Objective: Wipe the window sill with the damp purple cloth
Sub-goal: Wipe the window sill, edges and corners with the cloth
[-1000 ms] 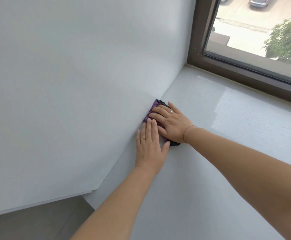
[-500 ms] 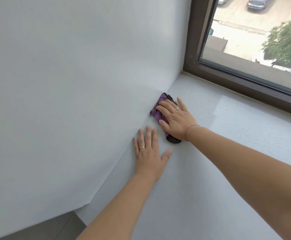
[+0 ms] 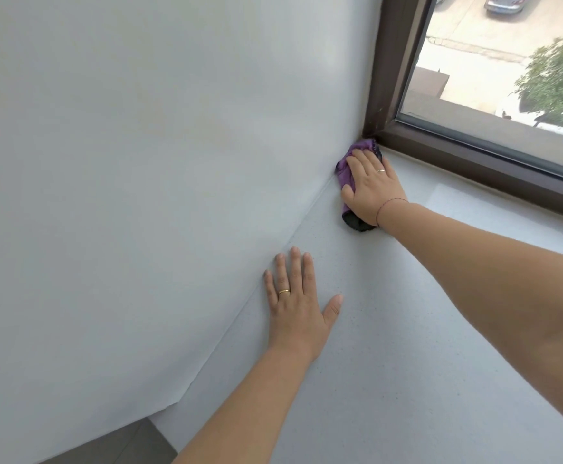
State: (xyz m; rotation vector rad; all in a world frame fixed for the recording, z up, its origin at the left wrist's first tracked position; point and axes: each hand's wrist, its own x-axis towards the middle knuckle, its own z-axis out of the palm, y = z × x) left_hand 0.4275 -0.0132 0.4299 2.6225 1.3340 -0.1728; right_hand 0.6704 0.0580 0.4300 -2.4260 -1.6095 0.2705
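Observation:
The pale speckled window sill [image 3: 407, 329] runs from the lower right up to the far corner under the window. A purple cloth [image 3: 345, 170] with a dark edge lies in that corner, against the side wall and close to the window frame. My right hand [image 3: 370, 187] presses flat on top of the cloth and covers most of it. My left hand [image 3: 295, 303] rests palm down on the bare sill nearer to me, fingers spread, holding nothing, its little finger next to the wall.
A plain white side wall [image 3: 139, 162] bounds the sill on the left. A dark brown window frame [image 3: 474, 155] closes the back edge, with glass above it. The sill's near left end stops over a grey floor [image 3: 116, 443].
My right hand has slid the cloth along the wall into the far corner by the frame. My left hand has come off the cloth and lies flat on the sill.

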